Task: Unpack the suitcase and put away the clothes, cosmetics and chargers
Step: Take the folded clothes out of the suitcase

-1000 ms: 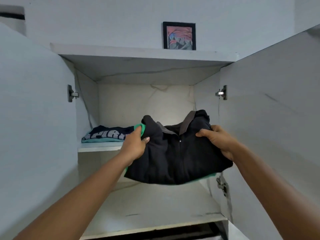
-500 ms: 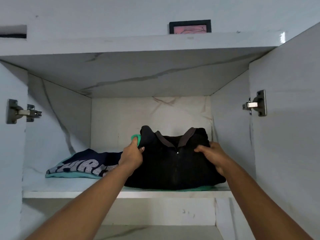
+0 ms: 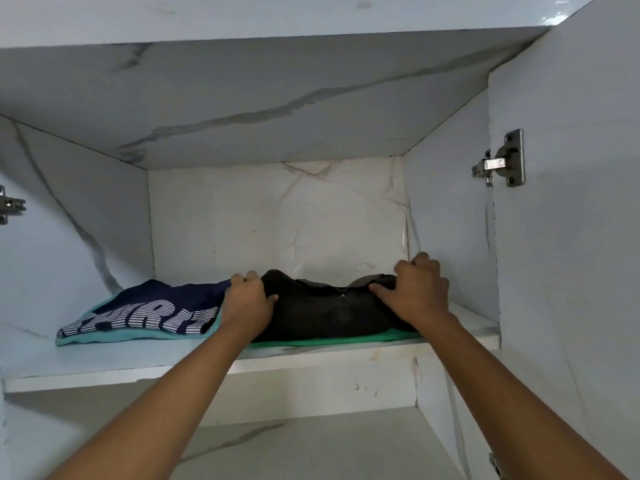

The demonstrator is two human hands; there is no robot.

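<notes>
- Resting on the upper cabinet shelf (image 3: 114,363), the folded black collared shirt (image 3: 325,311) lies on a green garment (image 3: 346,340) at the right side.
- Left hand (image 3: 247,304): grip curled around the shirt's left edge.
- Right hand (image 3: 417,292): grip curled over the shirt's right edge, thumb on top of the fabric, near the right cabinet wall.
- Navy printed T-shirt (image 3: 152,313): folded on a teal garment (image 3: 114,337), just left of the left hand.
- Door hinge (image 3: 500,162): mounted on the right panel.
</notes>
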